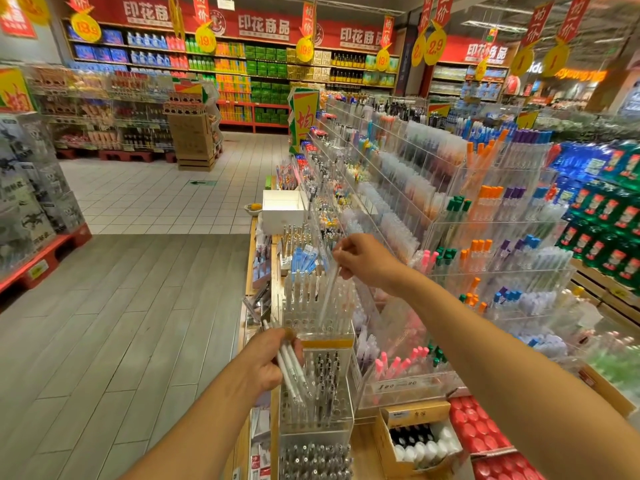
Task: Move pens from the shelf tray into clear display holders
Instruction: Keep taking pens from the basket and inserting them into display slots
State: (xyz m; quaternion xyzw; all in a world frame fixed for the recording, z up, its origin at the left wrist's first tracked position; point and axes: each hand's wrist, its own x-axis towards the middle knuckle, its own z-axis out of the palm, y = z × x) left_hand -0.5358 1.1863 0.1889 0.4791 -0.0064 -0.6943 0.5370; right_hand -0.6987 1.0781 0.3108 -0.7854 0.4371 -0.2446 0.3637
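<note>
My left hand [266, 362] grips a bundle of white pens [291, 370] low in front of the clear display holder [317, 320]. My right hand [367, 259] pinches the top of a single clear white pen [329, 292], which slants down with its tip among the upright white pens standing in that holder. A second clear holder [315, 386] below it, under a yellow label strip, holds dark and silver pens. The shelf tray itself is hard to make out behind my left hand.
Tiered clear racks [485, 237] of coloured pens fill the right side. A white box [282, 209] sits farther along the shelf. A cardboard box of bottles [419, 438] and red packs [485, 434] lie at the bottom right. Grey aisle floor [121, 323] lies on my left.
</note>
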